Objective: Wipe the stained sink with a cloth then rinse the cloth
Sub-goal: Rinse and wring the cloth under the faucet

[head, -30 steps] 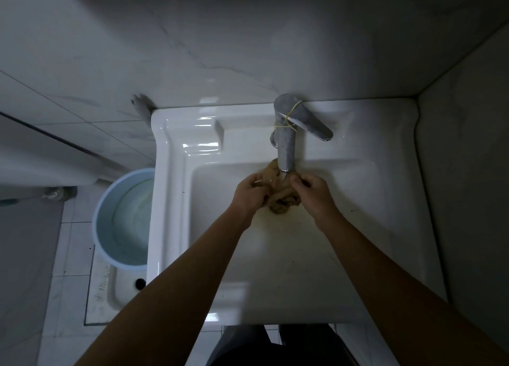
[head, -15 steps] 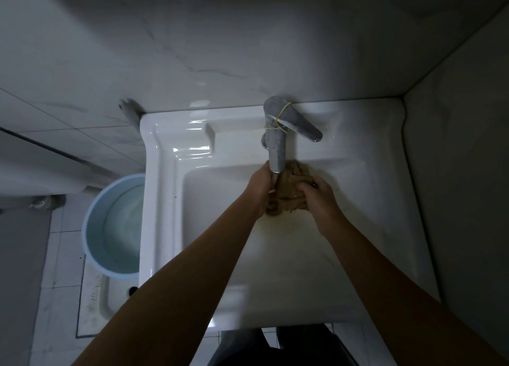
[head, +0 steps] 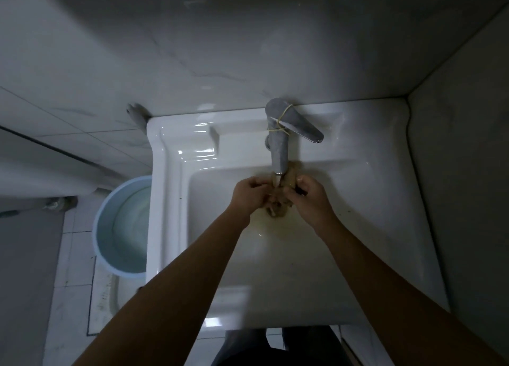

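gripping the bunched cloth (head: 278,210) under the faucet (head: 278,150), both hands' fingers (head: 257,182) closed, its middle hidden.

Since half a second ago I see my hands drawn apart a little: the left hand (head: 249,193), which was up against the tap's (head: 278,148) spout, now sits left of it, and the right hand (head: 308,197) sits right of it. The cloth (head: 279,204), which bulged to the right between them, now hangs bunched straight under the spout, gripped from both sides. A second ago it bulged left of the spout.
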